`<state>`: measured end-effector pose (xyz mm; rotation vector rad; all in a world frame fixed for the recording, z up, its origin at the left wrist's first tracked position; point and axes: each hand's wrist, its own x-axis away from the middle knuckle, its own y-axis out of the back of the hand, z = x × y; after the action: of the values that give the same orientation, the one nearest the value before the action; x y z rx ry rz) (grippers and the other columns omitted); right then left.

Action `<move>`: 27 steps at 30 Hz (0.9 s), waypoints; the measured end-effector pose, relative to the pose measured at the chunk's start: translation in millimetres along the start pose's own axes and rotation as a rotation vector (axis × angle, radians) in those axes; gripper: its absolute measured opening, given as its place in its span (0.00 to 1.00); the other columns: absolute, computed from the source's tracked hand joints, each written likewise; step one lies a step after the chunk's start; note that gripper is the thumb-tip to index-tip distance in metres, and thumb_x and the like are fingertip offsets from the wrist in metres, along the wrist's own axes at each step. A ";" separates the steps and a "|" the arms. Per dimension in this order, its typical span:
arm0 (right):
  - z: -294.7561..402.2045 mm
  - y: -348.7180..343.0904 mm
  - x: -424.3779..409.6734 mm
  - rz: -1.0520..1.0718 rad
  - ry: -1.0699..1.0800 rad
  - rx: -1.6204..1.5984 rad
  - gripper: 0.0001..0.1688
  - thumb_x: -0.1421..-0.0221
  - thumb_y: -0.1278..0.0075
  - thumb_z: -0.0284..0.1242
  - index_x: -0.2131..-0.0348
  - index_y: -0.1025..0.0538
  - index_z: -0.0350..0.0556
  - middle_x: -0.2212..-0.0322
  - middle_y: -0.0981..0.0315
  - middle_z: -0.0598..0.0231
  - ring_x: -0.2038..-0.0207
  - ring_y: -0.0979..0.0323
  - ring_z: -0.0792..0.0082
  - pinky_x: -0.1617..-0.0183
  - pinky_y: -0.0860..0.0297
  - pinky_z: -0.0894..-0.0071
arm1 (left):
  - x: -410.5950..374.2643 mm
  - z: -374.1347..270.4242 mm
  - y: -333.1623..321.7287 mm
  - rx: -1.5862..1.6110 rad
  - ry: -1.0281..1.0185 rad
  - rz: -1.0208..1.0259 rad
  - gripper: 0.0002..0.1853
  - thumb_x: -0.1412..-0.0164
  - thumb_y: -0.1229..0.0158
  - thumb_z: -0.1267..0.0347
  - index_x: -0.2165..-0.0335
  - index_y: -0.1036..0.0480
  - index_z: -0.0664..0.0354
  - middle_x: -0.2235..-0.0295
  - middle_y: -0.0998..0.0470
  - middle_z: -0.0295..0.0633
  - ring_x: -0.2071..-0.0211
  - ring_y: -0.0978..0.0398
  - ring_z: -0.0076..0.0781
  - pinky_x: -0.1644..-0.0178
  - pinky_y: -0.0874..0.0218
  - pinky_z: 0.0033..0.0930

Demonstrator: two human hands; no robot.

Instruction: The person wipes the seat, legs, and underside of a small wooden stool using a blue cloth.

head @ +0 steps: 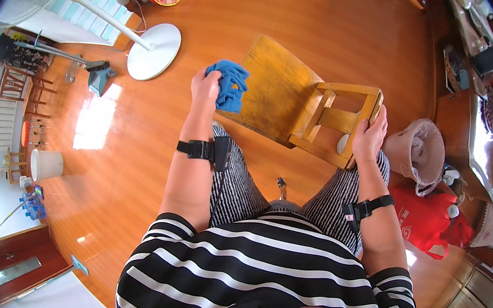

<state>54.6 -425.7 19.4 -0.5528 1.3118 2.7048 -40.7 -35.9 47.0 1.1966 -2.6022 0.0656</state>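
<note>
My left hand point(206, 89) grips a bunched blue cloth point(231, 88) beside the edge of a worn wooden chair's seat point(272, 92). The cloth partly overlaps that edge. On the other side, my right hand point(369, 134) holds the top rail of the chair's wooden backrest point(345, 122), thumb on the near face. The chair is tilted in front of my knees, with its backrest towards my right hand. Its legs are hidden.
A white standing fan's round base point(155, 52) is on the wooden floor to the left. Close by on the right are a lined waste bin point(406, 150) and a red bag point(423, 217), beside a cluttered cabinet point(458, 120). A white bucket point(46, 165) stands farther left.
</note>
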 end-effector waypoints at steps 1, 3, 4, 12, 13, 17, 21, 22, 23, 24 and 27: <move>-0.7 0.6 -0.3 -0.060 0.112 0.063 0.38 0.44 0.53 0.27 0.37 0.46 0.42 0.42 0.43 0.42 0.40 0.45 0.42 0.36 0.46 0.51 | -0.6 0.6 2.7 0.266 0.007 -0.009 0.13 0.44 0.48 0.71 0.61 0.26 0.68 0.66 0.22 0.46 0.67 0.23 0.36 0.63 0.31 0.36; 2.7 2.9 -1.5 -0.029 0.197 0.085 0.32 0.50 0.50 0.26 0.44 0.33 0.45 0.40 0.46 0.44 0.36 0.54 0.40 0.33 0.51 0.47 | 8.1 12.3 9.9 0.422 0.122 0.010 0.15 0.41 0.48 0.70 0.57 0.27 0.69 0.62 0.23 0.45 0.64 0.23 0.38 0.60 0.30 0.41; 9.3 5.9 -0.4 -0.010 0.260 0.121 0.29 0.51 0.49 0.26 0.47 0.31 0.46 0.40 0.45 0.45 0.36 0.54 0.41 0.33 0.51 0.47 | 12.5 22.4 15.9 0.446 0.160 0.047 0.15 0.41 0.48 0.70 0.57 0.27 0.69 0.62 0.23 0.45 0.63 0.23 0.37 0.59 0.30 0.41; 36.1 13.1 12.5 0.188 0.398 0.183 0.18 0.55 0.49 0.30 0.62 0.20 0.48 0.44 0.37 0.54 0.34 0.56 0.44 0.33 0.60 0.35 | 33.5 36.9 10.2 0.325 0.183 0.118 0.11 0.43 0.48 0.75 0.60 0.29 0.70 0.69 0.23 0.47 0.73 0.24 0.36 0.73 0.32 0.38; 41.1 14.8 15.9 0.217 0.388 0.208 0.17 0.56 0.49 0.30 0.63 0.19 0.47 0.45 0.36 0.54 0.34 0.56 0.44 0.33 0.60 0.35 | 35.2 36.1 10.7 0.330 0.192 0.142 0.11 0.43 0.48 0.75 0.61 0.30 0.70 0.70 0.23 0.47 0.75 0.25 0.36 0.76 0.33 0.38; 45.9 17.5 24.2 0.220 0.359 0.205 0.16 0.56 0.49 0.30 0.66 0.18 0.45 0.48 0.32 0.53 0.34 0.57 0.44 0.32 0.61 0.35 | 25.2 47.8 8.0 0.224 0.211 0.141 0.09 0.41 0.49 0.76 0.61 0.30 0.68 0.73 0.26 0.44 0.80 0.29 0.34 0.80 0.38 0.39; 45.0 18.5 29.8 0.224 0.321 0.214 0.15 0.55 0.49 0.30 0.67 0.19 0.45 0.48 0.31 0.53 0.34 0.57 0.43 0.32 0.60 0.36 | 21.4 54.7 7.2 0.164 0.235 0.234 0.17 0.38 0.44 0.62 0.59 0.26 0.67 0.66 0.22 0.48 0.71 0.24 0.36 0.70 0.33 0.39; 35.0 24.7 31.1 0.208 0.303 0.247 0.14 0.55 0.49 0.30 0.67 0.19 0.45 0.50 0.30 0.55 0.34 0.56 0.44 0.32 0.59 0.37 | 55.1 16.9 -12.5 -0.013 0.331 0.257 0.24 0.37 0.45 0.54 0.60 0.24 0.69 0.65 0.21 0.48 0.67 0.23 0.36 0.64 0.32 0.38; 40.7 23.4 30.1 0.202 0.311 0.234 0.14 0.55 0.49 0.30 0.67 0.19 0.45 0.50 0.29 0.55 0.34 0.55 0.44 0.32 0.59 0.37 | 60.1 24.2 -11.3 -0.046 0.305 0.415 0.25 0.37 0.45 0.53 0.60 0.24 0.69 0.65 0.20 0.47 0.67 0.23 0.35 0.63 0.32 0.38; 45.3 21.3 28.9 0.197 0.316 0.222 0.13 0.55 0.49 0.30 0.68 0.19 0.45 0.50 0.29 0.56 0.35 0.55 0.44 0.32 0.59 0.37 | 58.8 39.8 -11.0 -0.081 0.280 0.574 0.25 0.37 0.45 0.53 0.61 0.24 0.69 0.66 0.20 0.46 0.67 0.23 0.35 0.62 0.32 0.37; 46.2 14.3 28.3 0.149 0.318 0.194 0.11 0.55 0.48 0.30 0.70 0.20 0.46 0.53 0.28 0.59 0.35 0.53 0.45 0.33 0.57 0.38 | 86.2 49.3 -25.6 -0.466 0.020 1.071 0.21 0.36 0.48 0.58 0.61 0.25 0.69 0.67 0.20 0.42 0.65 0.24 0.29 0.59 0.32 0.36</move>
<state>11.9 -401.2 46.1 -0.9264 1.7333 2.6378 -86.2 -124.0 20.8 -0.3909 -2.6889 -0.2939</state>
